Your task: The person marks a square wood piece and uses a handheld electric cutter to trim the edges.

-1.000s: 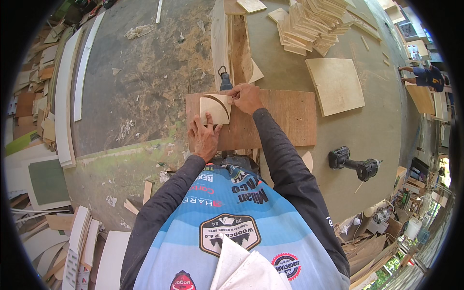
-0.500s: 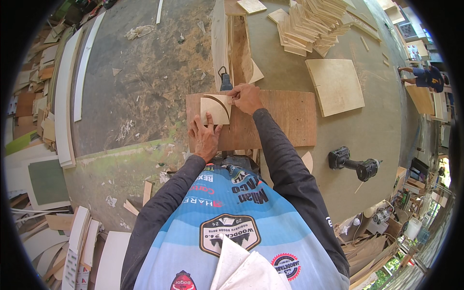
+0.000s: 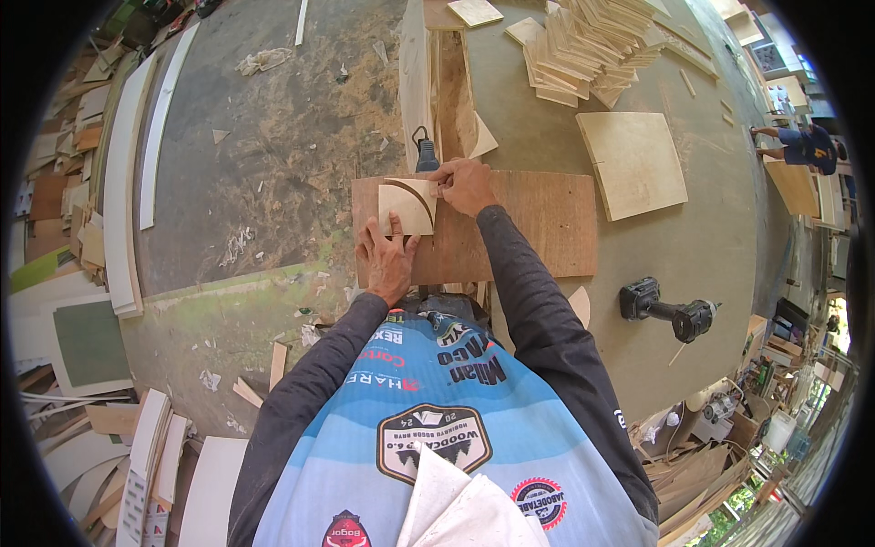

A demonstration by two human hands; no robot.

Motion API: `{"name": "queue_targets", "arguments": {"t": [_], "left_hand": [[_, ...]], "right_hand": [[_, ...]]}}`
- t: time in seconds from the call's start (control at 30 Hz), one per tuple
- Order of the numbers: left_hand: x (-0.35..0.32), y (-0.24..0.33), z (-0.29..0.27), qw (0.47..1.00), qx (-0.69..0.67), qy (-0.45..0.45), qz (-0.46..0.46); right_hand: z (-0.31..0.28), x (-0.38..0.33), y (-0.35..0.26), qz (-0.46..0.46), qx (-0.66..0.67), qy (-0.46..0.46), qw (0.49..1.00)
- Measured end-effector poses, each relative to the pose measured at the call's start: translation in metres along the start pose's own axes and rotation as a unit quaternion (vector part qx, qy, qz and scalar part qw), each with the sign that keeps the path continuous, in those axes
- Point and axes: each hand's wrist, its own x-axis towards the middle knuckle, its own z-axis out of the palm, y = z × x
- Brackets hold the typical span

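A small, light plywood piece [image 3: 412, 217] lies on a reddish-brown board [image 3: 538, 223] in front of me. A dark curved line or cut arcs across it near the upper right corner. My left hand [image 3: 389, 260] rests at its lower left, fingers spread, one fingertip stretched onto its face and the thumb by its lower edge. My right hand [image 3: 465, 185] is closed at the upper right corner of the piece, its fingers bent against the edge; the fingertips are partly hidden. Just beyond the board stands a dark blue-black tool end with a looped cord [image 3: 425, 157].
To the right lie a square plywood panel [image 3: 632, 166] and a black cordless drill [image 3: 670, 310]. Thin plywood pieces [image 3: 583, 55] are stacked at the far right. A long wooden channel [image 3: 453, 91] runs away ahead. Offcuts crowd the left, and a person [image 3: 807, 149] is far right.
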Motion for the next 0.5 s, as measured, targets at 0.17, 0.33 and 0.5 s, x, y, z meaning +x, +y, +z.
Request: {"name": "queue_targets", "arguments": {"t": [0.17,0.33,0.5], "left_hand": [[-0.0002,-0.0011,0.0007,1.000,-0.001,0.004,0.002],[0.0004,-0.0015,0.0016,1.000,0.002,0.011,0.004],[0.0009,-0.0025,0.0033,1.000,0.003,0.014,0.000]], "right_hand": [[0.0006,0.0008,-0.0004,0.005,0.007,-0.006,1.000],[0.0006,0.0005,0.0002,0.000,0.000,-0.005,1.000],[-0.0039,-0.0011,-0.0086,0.008,0.002,-0.010,1.000]]}}
